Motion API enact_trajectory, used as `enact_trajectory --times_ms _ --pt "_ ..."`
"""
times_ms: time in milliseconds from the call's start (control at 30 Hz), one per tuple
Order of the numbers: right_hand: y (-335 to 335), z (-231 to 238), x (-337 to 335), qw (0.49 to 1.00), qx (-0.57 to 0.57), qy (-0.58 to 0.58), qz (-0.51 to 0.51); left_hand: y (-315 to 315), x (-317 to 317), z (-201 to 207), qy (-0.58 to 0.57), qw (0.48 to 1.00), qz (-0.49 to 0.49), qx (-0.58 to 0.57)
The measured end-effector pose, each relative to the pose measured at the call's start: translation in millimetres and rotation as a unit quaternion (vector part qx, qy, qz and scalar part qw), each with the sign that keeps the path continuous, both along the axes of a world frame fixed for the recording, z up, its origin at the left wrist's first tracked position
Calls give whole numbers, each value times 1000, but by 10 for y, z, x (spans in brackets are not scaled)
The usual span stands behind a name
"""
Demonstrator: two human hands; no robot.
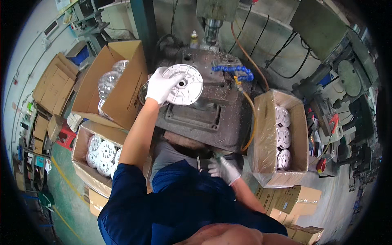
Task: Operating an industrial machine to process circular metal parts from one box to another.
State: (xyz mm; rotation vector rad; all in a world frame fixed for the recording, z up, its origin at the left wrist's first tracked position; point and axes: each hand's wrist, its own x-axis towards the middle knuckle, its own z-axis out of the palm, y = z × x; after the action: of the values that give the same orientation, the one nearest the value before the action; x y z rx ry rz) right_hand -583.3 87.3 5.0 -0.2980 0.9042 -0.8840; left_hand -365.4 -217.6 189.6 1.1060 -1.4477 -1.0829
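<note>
My left hand (159,85), in a white glove, is closed on the edge of a round silver metal disc (190,87). The disc has ribs and a hole at its centre, and it hangs above the machine bed, its ribbed face toward me. Behind the wrist, part of another shiny round piece (142,93) shows. My right hand (223,169), also gloved, is low in front of my lap by the bed's near edge. Its fingers curl about something small, dark and greenish, which I cannot make out.
A greasy machine bed (237,122) with metal chips stands ahead, under a spindle (212,30). Near it are a blue segmented hose (232,69) and a yellow hose (254,118). Open cartons of discs stand at left (134,77), lower left (81,159) and right (261,143).
</note>
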Motion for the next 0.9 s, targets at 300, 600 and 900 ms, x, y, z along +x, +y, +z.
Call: enact_trajectory --times_ms 300,600,900 --pt "162 -266 -15 996 21 83 -32 -997 -542 -296 -99 991 81 -27" --pt "140 -329 -92 991 40 120 -38 -926 -599 -51 -305 948 74 53" --pt "121 -378 -48 985 35 165 -39 -777 -610 51 -343 933 89 59"
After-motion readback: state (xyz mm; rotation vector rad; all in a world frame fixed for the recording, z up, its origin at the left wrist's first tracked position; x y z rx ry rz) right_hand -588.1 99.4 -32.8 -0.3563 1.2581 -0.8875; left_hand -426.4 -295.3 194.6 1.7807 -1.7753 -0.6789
